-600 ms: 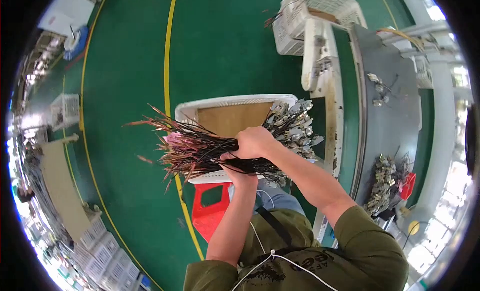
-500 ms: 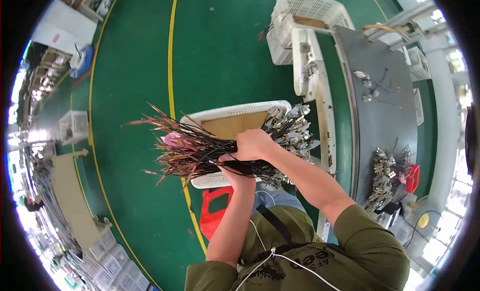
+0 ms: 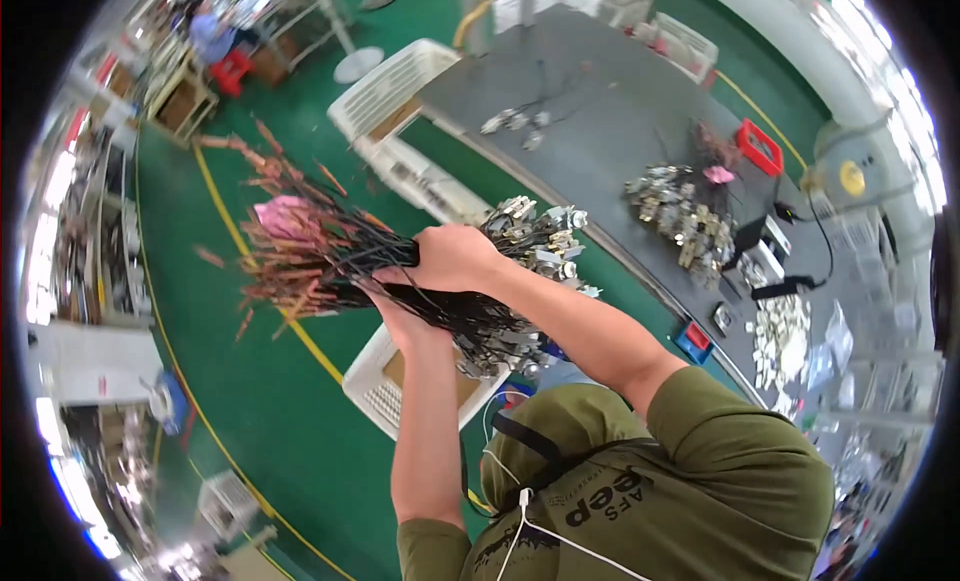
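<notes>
A thick bundle of black wires [image 3: 372,243] lies across both my hands, held off the floor. Reddish-brown wire ends [image 3: 285,281] fan out on its left, with a pink piece [image 3: 285,218] among them. Its right end carries many metallic and whitish connectors [image 3: 545,243]. My right hand [image 3: 455,259] is closed over the top of the bundle. From below, my left hand [image 3: 408,319] wraps round it, its fingers partly hidden by the wires. Under the bundle stands a white plastic basket [image 3: 372,391], largely covered by my arm and the wires.
At the right a grey table [image 3: 590,111] bears loose wired connectors [image 3: 520,121], another connector bundle [image 3: 685,216], a red tray [image 3: 760,148] and white parts [image 3: 782,341]. White crates [image 3: 395,81] stand by its far end. A person [image 3: 210,36] sits at the far left.
My view and body have turned to the right, toward the grey table. The bundle, still in both hands, has come away from over the basket's middle.
</notes>
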Available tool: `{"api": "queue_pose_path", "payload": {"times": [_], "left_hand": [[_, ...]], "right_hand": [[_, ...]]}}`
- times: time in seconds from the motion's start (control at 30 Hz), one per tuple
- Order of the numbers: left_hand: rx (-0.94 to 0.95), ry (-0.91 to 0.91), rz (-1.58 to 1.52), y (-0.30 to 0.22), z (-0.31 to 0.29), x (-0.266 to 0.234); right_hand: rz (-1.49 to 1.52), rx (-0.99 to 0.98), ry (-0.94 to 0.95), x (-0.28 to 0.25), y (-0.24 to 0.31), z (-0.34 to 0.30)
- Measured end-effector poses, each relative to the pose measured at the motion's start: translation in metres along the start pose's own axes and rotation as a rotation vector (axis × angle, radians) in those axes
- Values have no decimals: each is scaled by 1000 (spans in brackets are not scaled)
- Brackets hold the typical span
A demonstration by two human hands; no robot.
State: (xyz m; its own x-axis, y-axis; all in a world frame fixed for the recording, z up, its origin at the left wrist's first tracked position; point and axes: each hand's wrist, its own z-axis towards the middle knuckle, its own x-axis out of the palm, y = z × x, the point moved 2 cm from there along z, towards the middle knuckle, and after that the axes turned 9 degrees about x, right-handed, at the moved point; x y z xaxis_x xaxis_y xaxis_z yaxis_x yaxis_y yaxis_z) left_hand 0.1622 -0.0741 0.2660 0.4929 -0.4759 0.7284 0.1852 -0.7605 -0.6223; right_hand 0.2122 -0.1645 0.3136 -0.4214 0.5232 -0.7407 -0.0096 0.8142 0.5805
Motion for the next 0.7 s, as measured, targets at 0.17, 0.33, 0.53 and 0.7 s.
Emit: {"api": "queue_pose_path", "payload": {"times": [0.17,0.33,0.53,0.7], "left_hand": [[-157,251,121,71,1,92],[-286,474,462,164,-31,209],[-587,875,888,320,-40,296],[-263,1119,1491,434,-86,355]], "right_hand": [[264,184,-292,-91,-84,-23],[549,438,-464,-170,-189,-52],[956,570,-678,-226,-329,-81],[1297,692,-799,-243,-473,-83]]}}
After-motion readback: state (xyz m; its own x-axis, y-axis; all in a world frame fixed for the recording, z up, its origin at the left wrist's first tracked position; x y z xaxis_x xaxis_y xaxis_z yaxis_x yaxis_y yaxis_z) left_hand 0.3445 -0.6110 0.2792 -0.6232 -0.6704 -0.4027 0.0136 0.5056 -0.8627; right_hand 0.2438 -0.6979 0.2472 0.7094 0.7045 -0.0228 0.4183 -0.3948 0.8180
